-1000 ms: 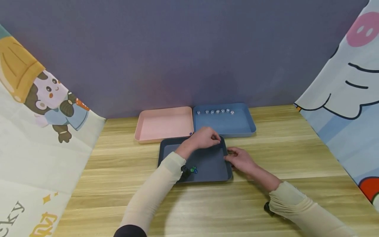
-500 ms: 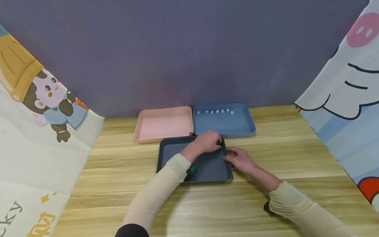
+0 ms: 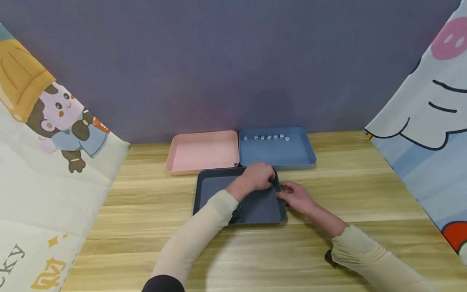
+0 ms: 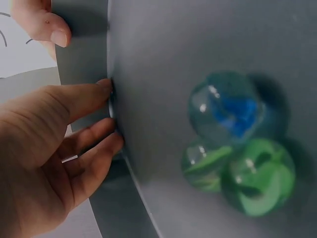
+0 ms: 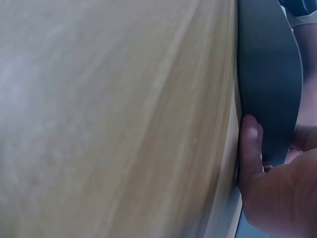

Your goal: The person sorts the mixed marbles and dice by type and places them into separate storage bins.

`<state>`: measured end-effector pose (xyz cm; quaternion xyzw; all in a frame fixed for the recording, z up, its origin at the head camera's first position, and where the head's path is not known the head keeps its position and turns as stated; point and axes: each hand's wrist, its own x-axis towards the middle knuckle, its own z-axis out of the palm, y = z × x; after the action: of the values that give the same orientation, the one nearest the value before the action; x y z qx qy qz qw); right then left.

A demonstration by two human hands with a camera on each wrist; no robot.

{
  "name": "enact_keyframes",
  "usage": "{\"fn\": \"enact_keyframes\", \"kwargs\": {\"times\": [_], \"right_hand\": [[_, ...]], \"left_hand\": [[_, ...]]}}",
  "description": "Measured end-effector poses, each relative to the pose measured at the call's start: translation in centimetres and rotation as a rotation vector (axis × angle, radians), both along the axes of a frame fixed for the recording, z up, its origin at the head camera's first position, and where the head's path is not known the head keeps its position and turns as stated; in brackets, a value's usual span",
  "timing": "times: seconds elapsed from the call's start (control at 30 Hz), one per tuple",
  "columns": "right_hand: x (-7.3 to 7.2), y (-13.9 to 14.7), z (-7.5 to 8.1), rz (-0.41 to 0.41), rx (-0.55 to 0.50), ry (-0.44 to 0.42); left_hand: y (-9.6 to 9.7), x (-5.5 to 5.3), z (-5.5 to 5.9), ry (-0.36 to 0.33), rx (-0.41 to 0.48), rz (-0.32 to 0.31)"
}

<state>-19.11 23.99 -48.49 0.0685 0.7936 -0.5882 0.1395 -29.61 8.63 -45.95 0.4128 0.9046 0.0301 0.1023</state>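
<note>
In the head view, my left hand (image 3: 257, 176) reaches into the far right corner of the dark grey tray (image 3: 268, 209). Its bent thumb and fingertips meet the tray's inner wall in the left wrist view. A dark bluish glint shows between them; I cannot tell if they pinch something. Under that wrist lie a blue marble (image 4: 225, 109), a large green marble (image 4: 257, 178) and a smaller-looking green one (image 4: 205, 166), close together on the tray floor. My right hand (image 3: 297, 198) rests against the outside of the tray's right wall, one finger (image 5: 251, 139) extended along it.
Behind the grey tray stand a pink tray (image 3: 202, 150) with one small blue marble (image 3: 235, 164) in its near right corner, and a blue tray (image 3: 279, 154). Several white dice (image 3: 269, 138) form a row in the blue tray. A grey partition (image 3: 233, 65) rises behind.
My left hand has shifted slightly right and toward me, its fingers lower at the tray corner. Its sleeve and wrist camera now cover more of the marbles. The right hand has stayed put.
</note>
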Motion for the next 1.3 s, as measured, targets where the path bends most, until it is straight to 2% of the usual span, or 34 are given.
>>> {"fn": "enact_keyframes", "kwargs": {"times": [0.13,0.27,0.57,0.7,0.8,0.93,1.03,1.17,1.3], "right_hand": [[-1.3,0.9,0.3,0.017,0.013,0.001],[-2.6,1.7,0.5,0.041,0.004,0.006],[-5.4,3.0,1.1,0.082,0.039,0.001],[-6.7,3.7,1.3,0.101,0.055,-0.007],[-7.7,4.1,1.6,0.104,0.067,-0.008],[-7.8,4.1,1.6,0.101,0.058,-0.009],[-7.5,4.1,1.5,0.097,0.043,-0.015],[-6.6,3.7,1.4,0.091,0.035,-0.015],[-5.6,3.3,1.3,0.090,0.038,-0.012]], "left_hand": [[0.4,-1.1,0.2,-0.032,0.021,0.023],[0.7,-2.1,0.6,-0.093,0.085,0.043],[0.1,-4.0,2.5,-0.220,0.229,0.051],[-0.5,-4.9,3.4,-0.234,0.278,0.068],[-1.3,-5.7,3.8,-0.200,0.329,0.097],[-3.1,-5.8,3.9,-0.183,0.397,0.166],[-4.6,-5.7,4.0,-0.198,0.439,0.216],[-6.4,-5.1,4.0,-0.180,0.485,0.239],[-7.9,-4.7,3.5,-0.121,0.533,0.239]]}}
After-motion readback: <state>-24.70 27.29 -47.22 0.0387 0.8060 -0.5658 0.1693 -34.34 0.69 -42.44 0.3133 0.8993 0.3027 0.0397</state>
